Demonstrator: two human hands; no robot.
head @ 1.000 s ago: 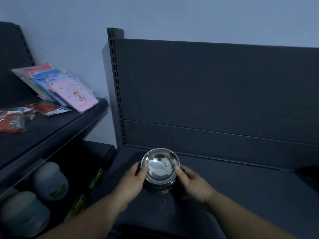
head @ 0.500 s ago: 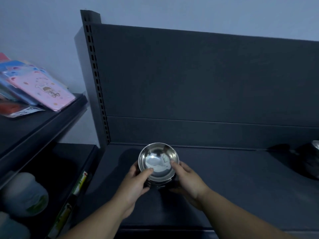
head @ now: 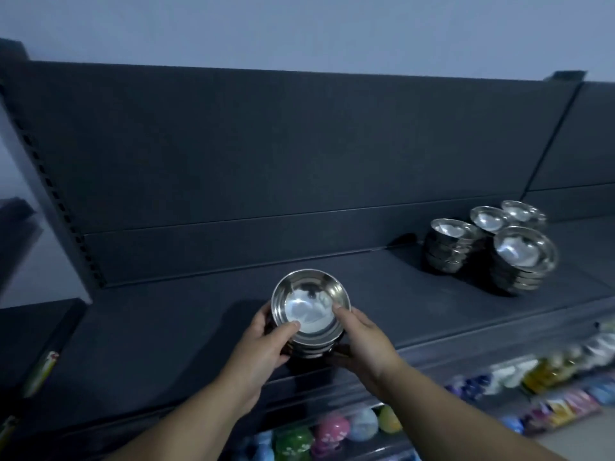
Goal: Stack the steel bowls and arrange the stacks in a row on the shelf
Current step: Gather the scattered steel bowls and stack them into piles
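Your left hand and right hand grip one shiny steel bowl stack. Other bowl stacks stand apart on the dark shelf

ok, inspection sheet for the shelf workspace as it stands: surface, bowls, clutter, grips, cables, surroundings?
Surface: dark shelf, flat.
Job's things: held bowl stack near the front edge; four bowl stacks clustered at far right, one in front of the other three.
Clutter: nothing seen on this shelf.
Grips: left hand and right hand both curled round the held bowl stack.
Cables: nothing seen.
Surroundings: dark back panel, pale wall, colourful goods on the shelf below.
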